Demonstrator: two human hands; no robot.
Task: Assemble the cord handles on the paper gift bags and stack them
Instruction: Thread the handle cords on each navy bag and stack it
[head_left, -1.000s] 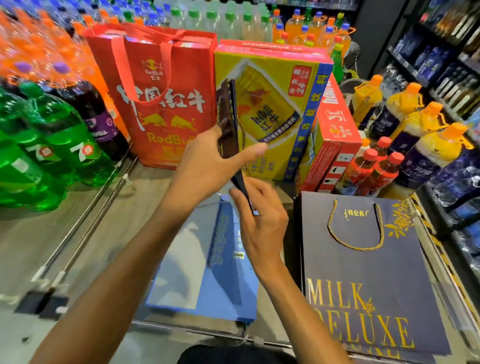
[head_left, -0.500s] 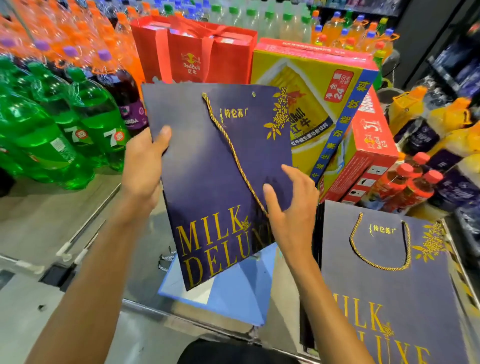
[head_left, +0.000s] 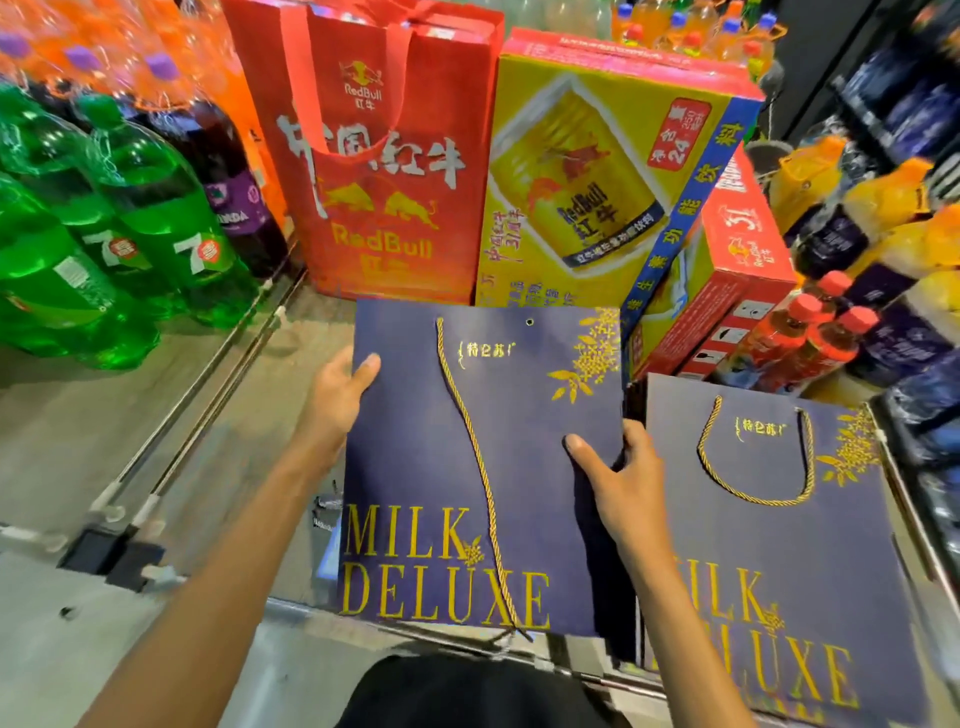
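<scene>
Left hand (head_left: 337, 397) pinches navy gift bag (head_left: 415, 447) at left edge, thumb on front. Right hand (head_left: 626, 486) grips right edge likewise. Gold cord (head_left: 480, 467) trails down bag face. Second bag (head_left: 779, 561) lies just right.

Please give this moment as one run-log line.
left hand: grips held bag | right hand: grips it too | gold cord: one end threaded | finished bag: at right

So the navy bag (head_left: 415, 441) went from edge-on between the fingers to flat and squared up, print facing me, and lower. The left hand (head_left: 337, 395) now has its thumb on the left edge. The right hand (head_left: 623, 483) grips the right edge, and the gold cord (head_left: 478, 467) trails left of that thumb.
</scene>
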